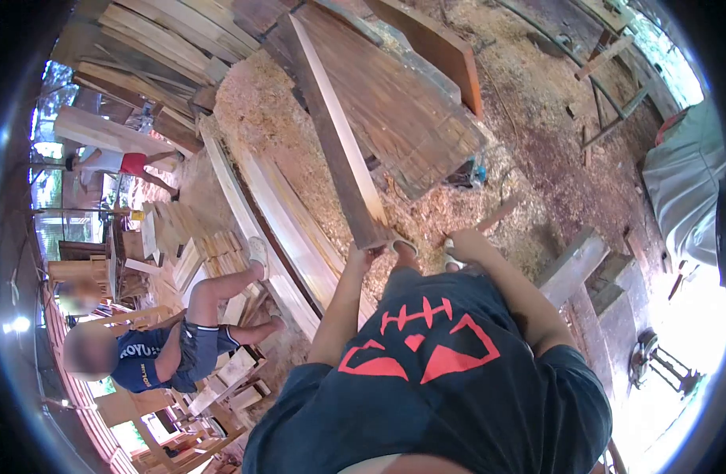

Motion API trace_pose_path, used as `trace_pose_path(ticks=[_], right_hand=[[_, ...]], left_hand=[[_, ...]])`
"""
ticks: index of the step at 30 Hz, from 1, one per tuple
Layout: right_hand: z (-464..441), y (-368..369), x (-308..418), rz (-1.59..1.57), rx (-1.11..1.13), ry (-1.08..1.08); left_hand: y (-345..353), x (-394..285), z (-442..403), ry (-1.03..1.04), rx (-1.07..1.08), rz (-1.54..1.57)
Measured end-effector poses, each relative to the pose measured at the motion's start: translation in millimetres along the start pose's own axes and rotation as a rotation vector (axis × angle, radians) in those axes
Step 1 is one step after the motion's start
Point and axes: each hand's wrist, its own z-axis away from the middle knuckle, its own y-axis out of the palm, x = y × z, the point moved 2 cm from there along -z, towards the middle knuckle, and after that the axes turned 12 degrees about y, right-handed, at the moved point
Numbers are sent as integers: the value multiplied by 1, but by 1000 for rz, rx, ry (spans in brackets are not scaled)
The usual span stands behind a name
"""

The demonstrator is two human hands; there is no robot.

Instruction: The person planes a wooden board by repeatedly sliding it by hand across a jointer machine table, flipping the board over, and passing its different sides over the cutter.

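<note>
A long dark-edged wooden beam (pixel 331 134) with a pale face slants up and left from my body. My left hand (pixel 364 254) is wrapped round its near end. My right hand (pixel 467 246) is to the right, apart from the beam, with its fingers curled and partly hidden; what it holds, if anything, I cannot make out. Beyond and to the right of the beam is a wide brown wooden board (pixel 394 95).
Shavings (pixel 260 103) cover much of the ground. Long planks (pixel 276 213) lie at the left, near a seated person (pixel 145 365). Another person (pixel 133 163) is farther off beside a large board. Timber blocks (pixel 572 265) and a grey cover (pixel 687 182) are at the right.
</note>
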Motion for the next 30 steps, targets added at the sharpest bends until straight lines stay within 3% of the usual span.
trace_pose_path(ticks=[3,6,9,12,13,19,22,26,30], right_hand=[[-6,8,-1,34,14,-12],[-5,9,1,13,26,-38],[-11,8,3,-109,96,-82],[-32,19,8,-293,243,-57],[-37,20,14,-271,211,-54],[-59,25,53,-301,85,-218],[-57,21,57,-368,162,-221],[-61,40,29,-366,200,-178],[-49,47,2,-393,222,6]], left_hand=[[7,-6,10,25,-74,-64],[26,-42,23,54,-290,79],[25,-73,29,161,-448,-189],[106,-131,71,363,-443,-1005],[118,-129,72,419,-435,-1060],[138,-112,74,517,-578,-1154],[157,-136,96,348,-490,-1050],[149,-129,87,338,-501,-1164],[147,-123,85,325,-503,-1179]])
